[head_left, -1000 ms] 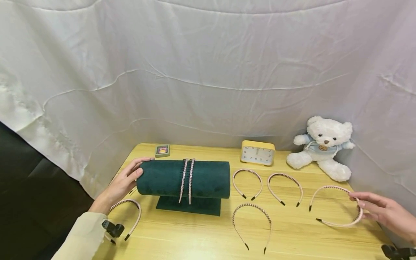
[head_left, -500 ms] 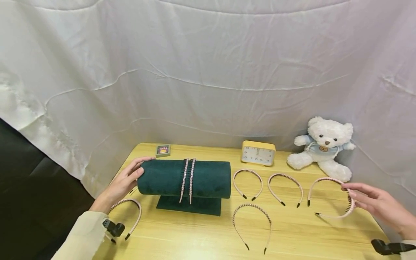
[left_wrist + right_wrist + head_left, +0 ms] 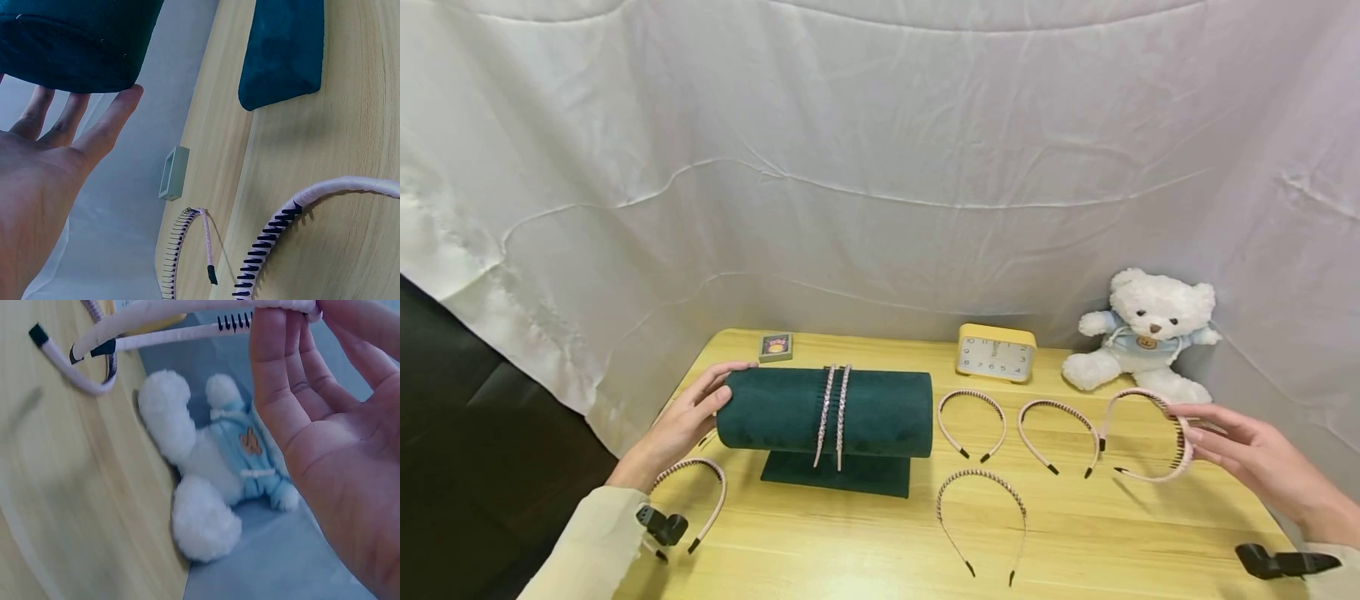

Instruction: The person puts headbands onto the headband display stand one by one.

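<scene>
A dark green velvet headband display stand (image 3: 767,412) stands left of centre, with two pink braided headbands (image 3: 843,417) around its roll. My left hand (image 3: 681,425) holds the roll's left end, thumb on the front and fingers reaching over the top and back. In the left wrist view, a gap separates the palm from the roll's end (image 3: 69,59). My right hand (image 3: 1258,454) pinches a pink toothed headband (image 3: 1182,454) between thumb and fingers above the table's right side. In the right wrist view, this headband (image 3: 150,317) has dark tips.
Several headbands lie on the wooden table (image 3: 850,542), including one in front (image 3: 981,473) and one by my left forearm (image 3: 721,492). A yellow clock (image 3: 996,354), white teddy bear (image 3: 1157,333) and small box (image 3: 775,347) stand along the back, before a grey curtain.
My right hand has moved left and slightly toward the back, carrying the pinched headband nearer the bear's feet. The left hand and the display stand stay in place.
</scene>
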Demonstrator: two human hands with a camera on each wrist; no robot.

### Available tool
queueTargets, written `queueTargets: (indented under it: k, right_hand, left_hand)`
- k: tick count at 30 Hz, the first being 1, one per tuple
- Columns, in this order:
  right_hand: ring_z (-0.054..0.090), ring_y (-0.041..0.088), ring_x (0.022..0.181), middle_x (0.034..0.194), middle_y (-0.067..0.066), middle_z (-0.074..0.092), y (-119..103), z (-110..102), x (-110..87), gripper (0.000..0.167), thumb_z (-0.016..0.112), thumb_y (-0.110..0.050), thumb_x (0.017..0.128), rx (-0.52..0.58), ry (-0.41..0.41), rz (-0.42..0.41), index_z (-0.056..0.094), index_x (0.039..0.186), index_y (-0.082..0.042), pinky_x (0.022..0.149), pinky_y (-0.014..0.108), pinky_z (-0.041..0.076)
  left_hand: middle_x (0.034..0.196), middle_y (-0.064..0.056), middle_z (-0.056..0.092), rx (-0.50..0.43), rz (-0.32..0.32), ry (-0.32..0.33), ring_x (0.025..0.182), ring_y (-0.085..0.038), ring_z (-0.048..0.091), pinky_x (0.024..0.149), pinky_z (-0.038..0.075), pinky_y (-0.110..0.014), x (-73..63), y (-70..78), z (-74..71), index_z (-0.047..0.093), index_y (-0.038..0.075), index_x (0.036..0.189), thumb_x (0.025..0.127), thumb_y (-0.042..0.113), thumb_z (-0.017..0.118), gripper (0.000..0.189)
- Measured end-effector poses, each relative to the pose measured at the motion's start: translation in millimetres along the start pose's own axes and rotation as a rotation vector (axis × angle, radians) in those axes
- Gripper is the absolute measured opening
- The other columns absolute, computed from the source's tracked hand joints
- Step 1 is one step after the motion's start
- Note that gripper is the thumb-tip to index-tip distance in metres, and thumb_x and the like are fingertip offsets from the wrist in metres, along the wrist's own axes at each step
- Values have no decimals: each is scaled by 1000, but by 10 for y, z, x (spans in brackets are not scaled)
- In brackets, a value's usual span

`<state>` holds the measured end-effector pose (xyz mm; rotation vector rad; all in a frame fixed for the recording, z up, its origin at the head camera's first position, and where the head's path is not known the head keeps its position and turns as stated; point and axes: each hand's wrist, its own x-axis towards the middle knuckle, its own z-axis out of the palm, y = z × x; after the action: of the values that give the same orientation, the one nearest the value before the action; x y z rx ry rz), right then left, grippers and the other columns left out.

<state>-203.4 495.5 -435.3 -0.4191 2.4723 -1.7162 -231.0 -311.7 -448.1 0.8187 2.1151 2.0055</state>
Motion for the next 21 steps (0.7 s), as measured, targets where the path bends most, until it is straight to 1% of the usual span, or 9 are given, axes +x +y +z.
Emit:
queueTargets:
  k: [2, 6, 9, 12, 15, 18, 21]
  right_hand:
    - [65, -4, 121, 147, -24, 62, -49, 44, 37, 44, 48, 0, 115, -8, 2, -6, 53, 158, -2, 92, 19, 60]
    - [69, 1, 119, 147, -17, 65, -114, 143, 129, 44, 44, 7, 114, 100, -31, -90, 54, 156, 1, 93, 20, 60]
    - [70, 2, 118, 145, -14, 66, -158, 236, 180, 45, 44, 10, 112, 161, -38, -130, 57, 154, 1, 94, 21, 60]
    - [69, 1, 118, 145, -14, 63, -217, 340, 214, 44, 45, 9, 113, 164, -23, -135, 59, 154, 0, 94, 19, 59]
    - [69, 1, 116, 143, -13, 66, -293, 457, 258, 42, 47, 10, 112, 174, 16, -136, 61, 150, 1, 92, 20, 60]
    - [70, 2, 109, 137, -11, 70, -392, 567, 299, 40, 49, 11, 110, 169, 44, -147, 63, 147, 3, 90, 21, 61]
    - [71, 3, 104, 135, -11, 71, -515, 666, 337, 38, 53, 9, 110, 125, 68, -152, 64, 146, 1, 88, 21, 61]
  left_hand:
    - [174, -5, 38, -3, 5, -1, 140, -5, 58, 104, 58, -27, 1, 1, 1, 37, 10, 166, 120, 12, 35, 46]
    - [174, -7, 37, -11, 9, -3, 140, -5, 59, 104, 58, -27, 3, -3, 4, 37, 9, 166, 120, 12, 35, 45]
    - [173, -6, 39, -16, 12, -4, 139, -6, 59, 104, 59, -28, 12, -9, 6, 37, 10, 165, 120, 12, 35, 45]
    - [171, -1, 42, -18, 13, -3, 138, -6, 60, 103, 59, -28, 17, -17, 3, 38, 10, 165, 120, 11, 35, 45]
    - [169, 5, 45, -21, 14, -4, 138, -6, 60, 103, 59, -28, 14, -25, -2, 38, 10, 165, 120, 11, 35, 45]
    - [169, 4, 44, -28, 16, -9, 137, -6, 60, 103, 59, -28, 9, -31, -6, 36, 8, 165, 120, 11, 34, 45]
    - [170, 0, 43, -33, 19, -10, 137, -6, 61, 102, 60, -29, 7, -30, -5, 35, 6, 166, 120, 11, 34, 46]
